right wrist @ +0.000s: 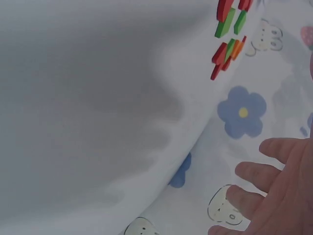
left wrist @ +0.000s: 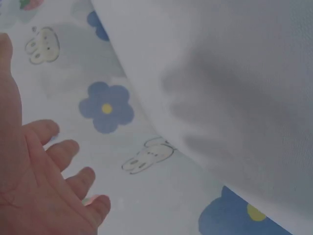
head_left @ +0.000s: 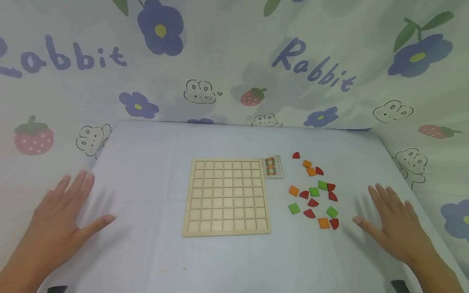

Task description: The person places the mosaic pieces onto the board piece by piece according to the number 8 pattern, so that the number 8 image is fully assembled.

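Both the left hand (head_left: 55, 228) and right hand (head_left: 397, 221) lie flat, fingers spread, holding nothing. The coloured tiles (head_left: 315, 191) sit just inside the right hand, the gridded board (head_left: 227, 197) beyond them. I'd pinch 1 tile at a time, judging by the pattern card (head_left: 272, 167).

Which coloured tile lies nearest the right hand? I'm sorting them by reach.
The dark red quarter-round tile at the bottom right corner of the scatter, just right of an orange square, lies closest to the right hand; the others lie farther left or back.
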The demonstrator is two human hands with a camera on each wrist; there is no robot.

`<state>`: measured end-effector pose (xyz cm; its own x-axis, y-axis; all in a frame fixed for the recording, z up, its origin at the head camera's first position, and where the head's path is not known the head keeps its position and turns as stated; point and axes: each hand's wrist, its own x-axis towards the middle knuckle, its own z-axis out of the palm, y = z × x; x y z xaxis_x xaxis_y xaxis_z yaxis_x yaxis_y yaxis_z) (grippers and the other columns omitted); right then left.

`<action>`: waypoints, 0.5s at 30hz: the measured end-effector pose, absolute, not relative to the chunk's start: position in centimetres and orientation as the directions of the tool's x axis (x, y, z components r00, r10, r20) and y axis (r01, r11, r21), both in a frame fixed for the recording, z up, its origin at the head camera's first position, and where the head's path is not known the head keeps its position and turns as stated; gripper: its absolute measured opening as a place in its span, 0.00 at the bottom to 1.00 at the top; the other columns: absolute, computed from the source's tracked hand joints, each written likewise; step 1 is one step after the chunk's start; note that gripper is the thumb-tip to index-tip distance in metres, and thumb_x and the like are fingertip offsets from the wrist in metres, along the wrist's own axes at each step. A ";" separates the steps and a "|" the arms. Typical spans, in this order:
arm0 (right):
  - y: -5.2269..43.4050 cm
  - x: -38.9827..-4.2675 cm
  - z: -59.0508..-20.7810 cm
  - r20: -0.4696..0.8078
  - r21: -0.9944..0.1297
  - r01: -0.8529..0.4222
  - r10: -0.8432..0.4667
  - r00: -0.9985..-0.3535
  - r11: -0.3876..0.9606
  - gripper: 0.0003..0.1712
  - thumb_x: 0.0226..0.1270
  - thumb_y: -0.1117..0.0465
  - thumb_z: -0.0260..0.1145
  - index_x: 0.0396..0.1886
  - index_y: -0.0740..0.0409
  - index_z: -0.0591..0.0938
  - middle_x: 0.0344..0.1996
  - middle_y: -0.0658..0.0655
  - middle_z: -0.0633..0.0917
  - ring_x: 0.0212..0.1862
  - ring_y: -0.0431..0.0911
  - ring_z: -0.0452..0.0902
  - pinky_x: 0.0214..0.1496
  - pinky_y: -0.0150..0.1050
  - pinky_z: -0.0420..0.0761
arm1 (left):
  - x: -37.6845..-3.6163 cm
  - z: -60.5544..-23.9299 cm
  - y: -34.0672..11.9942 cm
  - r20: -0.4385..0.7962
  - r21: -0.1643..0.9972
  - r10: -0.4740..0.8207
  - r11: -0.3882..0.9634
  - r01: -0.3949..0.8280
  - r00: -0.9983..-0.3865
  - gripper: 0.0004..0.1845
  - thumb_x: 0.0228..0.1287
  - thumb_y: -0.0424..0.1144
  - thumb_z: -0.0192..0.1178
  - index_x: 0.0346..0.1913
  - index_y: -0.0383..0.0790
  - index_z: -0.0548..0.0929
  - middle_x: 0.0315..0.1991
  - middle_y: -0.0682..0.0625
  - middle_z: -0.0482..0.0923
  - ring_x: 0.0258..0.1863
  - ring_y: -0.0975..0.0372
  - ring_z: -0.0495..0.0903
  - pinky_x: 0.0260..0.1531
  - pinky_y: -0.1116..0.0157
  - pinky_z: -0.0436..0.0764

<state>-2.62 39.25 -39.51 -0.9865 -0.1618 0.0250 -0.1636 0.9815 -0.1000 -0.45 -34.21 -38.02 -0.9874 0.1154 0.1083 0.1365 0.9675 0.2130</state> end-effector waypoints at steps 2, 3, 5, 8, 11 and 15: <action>39.2 -2.9 -39.4 0.022 -0.105 -0.167 -0.165 -0.986 0.980 0.60 0.70 0.34 0.67 0.84 0.65 0.50 0.79 0.76 0.54 0.82 0.70 0.36 0.75 0.72 0.25 | -0.4 -38.1 -34.3 0.106 0.238 0.121 0.961 0.144 -0.987 0.60 0.68 0.60 0.67 0.84 0.34 0.41 0.83 0.32 0.37 0.82 0.40 0.29 0.79 0.48 0.25; 39.1 -3.0 -39.4 0.020 -0.109 -0.169 -0.168 -0.986 0.980 0.60 0.70 0.34 0.67 0.84 0.65 0.50 0.79 0.76 0.54 0.82 0.70 0.36 0.76 0.72 0.25 | -0.3 -38.2 -34.4 0.105 0.247 0.122 0.958 0.145 -0.987 0.60 0.68 0.60 0.67 0.84 0.34 0.41 0.83 0.32 0.37 0.82 0.40 0.30 0.79 0.48 0.25; 39.0 -3.3 -39.3 0.011 -0.117 -0.174 -0.174 -0.985 0.978 0.60 0.71 0.34 0.66 0.84 0.65 0.50 0.79 0.76 0.55 0.81 0.71 0.38 0.76 0.71 0.26 | -0.2 -38.4 -34.5 0.097 0.279 0.124 0.949 0.147 -0.987 0.58 0.70 0.57 0.67 0.84 0.34 0.41 0.83 0.32 0.38 0.82 0.39 0.31 0.79 0.49 0.25; 38.7 -3.9 -39.0 0.008 -0.125 -0.178 -0.179 -0.984 0.976 0.59 0.71 0.35 0.65 0.84 0.66 0.51 0.78 0.76 0.55 0.81 0.71 0.39 0.76 0.73 0.29 | 0.0 -38.5 -34.6 0.083 0.297 0.118 0.945 0.137 -0.990 0.58 0.70 0.57 0.67 0.85 0.35 0.40 0.84 0.33 0.37 0.82 0.39 0.30 0.78 0.50 0.24; 38.3 -4.5 -38.8 0.010 -0.120 -0.180 -0.180 -0.984 0.976 0.59 0.71 0.34 0.66 0.84 0.66 0.51 0.78 0.76 0.56 0.81 0.71 0.39 0.77 0.73 0.31 | 0.2 -38.5 -34.5 0.075 0.302 0.111 0.945 0.129 -0.991 0.58 0.70 0.57 0.67 0.85 0.35 0.40 0.84 0.33 0.36 0.82 0.40 0.29 0.78 0.49 0.23; 38.0 -5.3 -38.7 0.012 -0.111 -0.186 -0.186 -0.983 0.976 0.59 0.70 0.34 0.67 0.83 0.66 0.53 0.78 0.76 0.57 0.81 0.70 0.40 0.77 0.72 0.32 | 0.2 -38.6 -34.3 0.079 0.300 0.125 0.943 0.144 -0.989 0.59 0.69 0.57 0.68 0.85 0.36 0.40 0.84 0.33 0.37 0.82 0.40 0.30 0.78 0.49 0.23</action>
